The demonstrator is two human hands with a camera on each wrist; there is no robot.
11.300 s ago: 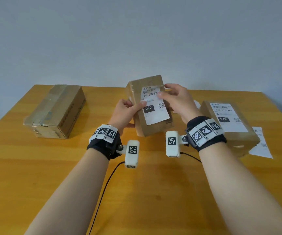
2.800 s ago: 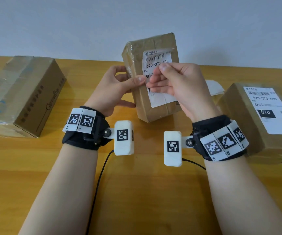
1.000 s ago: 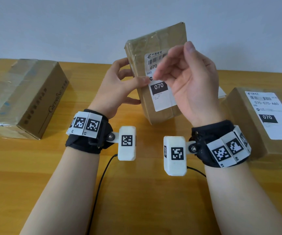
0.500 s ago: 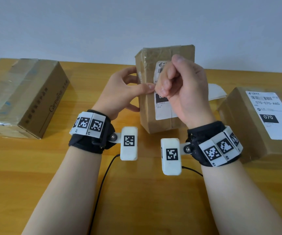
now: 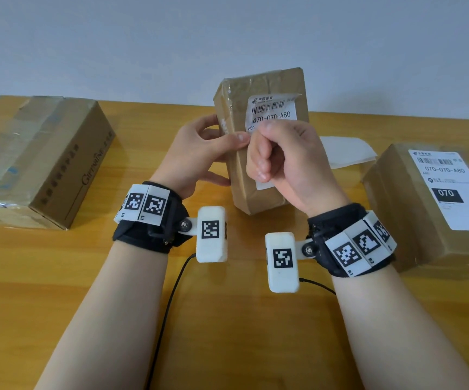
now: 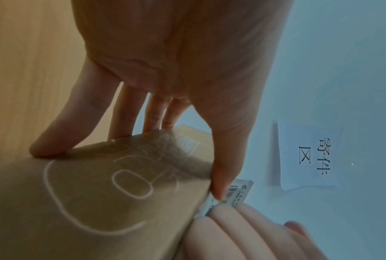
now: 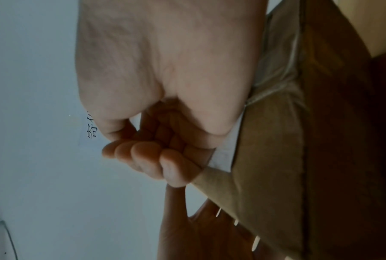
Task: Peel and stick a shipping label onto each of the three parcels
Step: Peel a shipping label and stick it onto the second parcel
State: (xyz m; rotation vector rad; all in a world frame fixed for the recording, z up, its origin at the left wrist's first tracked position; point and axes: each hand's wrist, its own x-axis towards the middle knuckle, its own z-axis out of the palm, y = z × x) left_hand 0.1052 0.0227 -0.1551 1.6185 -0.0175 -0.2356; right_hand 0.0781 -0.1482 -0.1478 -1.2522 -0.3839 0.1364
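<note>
Parcel [image 5: 258,153] upright on desk [image 5: 58,277], L hand [image 5: 199,156] fingers gripping it; R hand [image 5: 287,161] fingers curled, knuckles on label [image 5: 272,111]

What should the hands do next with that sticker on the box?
Probably press down the label's top right corner, which curls off the middle parcel. The left hand grips that parcel; the right hand, curled, rubs the label lower down.

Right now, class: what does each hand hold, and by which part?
The left hand grips the middle parcel by its left edge, thumb on the front. The right hand is curled against the label, gripping nothing.
</note>
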